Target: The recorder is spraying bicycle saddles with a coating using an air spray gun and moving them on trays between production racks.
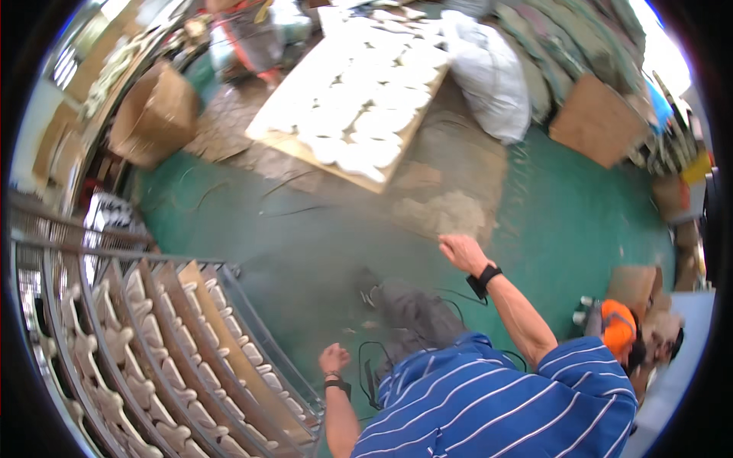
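Green floor [580, 221] lay under both my hands, nothing held. My left hand [334, 357] was curled into a loose empty fist just beside the metal rack [229, 320] of white moulded pieces [164, 347]. My right hand [460, 250] hung out forward, fingers curled, empty, well apart from the board of white pieces [359, 107]. Cardboard box [153, 114] and white sack [489, 72] sat at the far edges, with open floor between.

Blue striped shirt (perhaps black wristbands)
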{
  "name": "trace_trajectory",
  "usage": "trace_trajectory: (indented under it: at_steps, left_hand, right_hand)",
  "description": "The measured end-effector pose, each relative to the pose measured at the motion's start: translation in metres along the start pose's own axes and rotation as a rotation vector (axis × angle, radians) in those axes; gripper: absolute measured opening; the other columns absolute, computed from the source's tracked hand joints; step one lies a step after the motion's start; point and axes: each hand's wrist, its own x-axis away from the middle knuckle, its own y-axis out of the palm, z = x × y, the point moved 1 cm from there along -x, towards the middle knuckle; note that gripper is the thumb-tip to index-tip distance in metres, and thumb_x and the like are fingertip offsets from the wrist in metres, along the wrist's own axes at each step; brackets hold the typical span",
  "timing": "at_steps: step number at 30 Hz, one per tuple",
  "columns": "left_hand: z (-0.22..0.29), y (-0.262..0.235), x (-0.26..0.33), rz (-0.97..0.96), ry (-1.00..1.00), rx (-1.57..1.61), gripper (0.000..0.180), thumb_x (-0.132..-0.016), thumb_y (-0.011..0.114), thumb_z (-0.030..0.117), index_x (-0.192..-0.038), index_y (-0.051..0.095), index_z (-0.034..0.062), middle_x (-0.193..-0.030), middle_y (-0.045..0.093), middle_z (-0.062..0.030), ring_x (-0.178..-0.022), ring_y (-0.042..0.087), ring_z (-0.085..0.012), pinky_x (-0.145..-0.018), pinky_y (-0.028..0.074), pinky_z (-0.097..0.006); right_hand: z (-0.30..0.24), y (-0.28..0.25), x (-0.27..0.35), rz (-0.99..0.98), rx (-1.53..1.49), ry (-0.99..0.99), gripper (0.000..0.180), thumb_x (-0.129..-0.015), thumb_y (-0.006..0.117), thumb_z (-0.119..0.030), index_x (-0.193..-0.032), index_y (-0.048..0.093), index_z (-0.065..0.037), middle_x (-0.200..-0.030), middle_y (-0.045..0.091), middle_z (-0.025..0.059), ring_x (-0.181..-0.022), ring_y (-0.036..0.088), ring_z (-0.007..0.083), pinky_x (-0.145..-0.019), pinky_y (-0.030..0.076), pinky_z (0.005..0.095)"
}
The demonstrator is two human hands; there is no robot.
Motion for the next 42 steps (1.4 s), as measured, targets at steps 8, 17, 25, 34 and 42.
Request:
trace_trajectory:
  at_steps: [8,17,25,34,42]
  left_hand:
    - [-0.035,0.019,0.041,-0.103,-0.147,-0.161,0.024,-0.095,0.064,0.022,-0.108,0.066,0.0022,-0.085,0.071,-0.0106,-0.067,0.069,-0.0197,-0.056,0.060,-0.035]
    - [-0.051,0.148,0.074,-0.045,-0.357,-0.233,0.023,-0.088,0.061,0.027,-0.095,0.070,0.0062,-0.088,0.071,-0.0115,-0.075,0.069,-0.0228,-0.064,0.057,-0.041]
    - [0.100,0.307,0.063,-0.073,0.027,-0.217,0.018,-0.092,0.063,0.020,-0.099,0.067,0.0038,-0.078,0.067,-0.0071,-0.064,0.065,-0.0187,-0.059,0.059,-0.037]
    - [0.203,0.484,-0.018,-0.097,-0.020,-0.268,0.016,-0.090,0.064,0.012,-0.099,0.067,-0.0008,-0.070,0.062,-0.0074,-0.057,0.061,-0.0200,-0.051,0.053,-0.034]
    - [0.314,0.603,-0.069,-0.185,0.029,-0.268,0.026,-0.097,0.062,0.025,-0.117,0.062,0.0081,-0.083,0.065,-0.0048,-0.066,0.064,-0.0182,-0.058,0.057,-0.036]
  right_hand:
    - [0.059,-0.143,0.074,-0.145,0.162,0.097,0.034,-0.090,0.062,-0.030,-0.115,0.064,-0.006,-0.096,0.070,0.0181,-0.092,0.067,0.0378,-0.080,0.054,0.0482]
    - [0.176,-0.277,0.073,0.064,0.121,0.084,0.036,-0.086,0.068,-0.027,-0.113,0.062,-0.004,-0.094,0.069,0.0181,-0.091,0.066,0.0377,-0.078,0.053,0.0467]
    - [0.342,-0.149,0.036,-0.420,-0.004,0.364,0.039,-0.089,0.061,-0.039,-0.108,0.069,-0.007,-0.091,0.070,0.0243,-0.090,0.067,0.0423,-0.079,0.056,0.0507]
    - [0.519,-0.153,0.056,-0.532,-0.122,0.832,0.041,-0.083,0.064,-0.035,-0.110,0.072,-0.006,-0.109,0.071,0.0187,-0.108,0.066,0.0368,-0.094,0.053,0.0444]
    - [0.590,-0.326,-0.121,-0.001,-0.216,0.574,0.040,-0.087,0.064,-0.031,-0.112,0.069,-0.001,-0.099,0.072,0.0191,-0.093,0.070,0.0357,-0.082,0.055,0.0420]
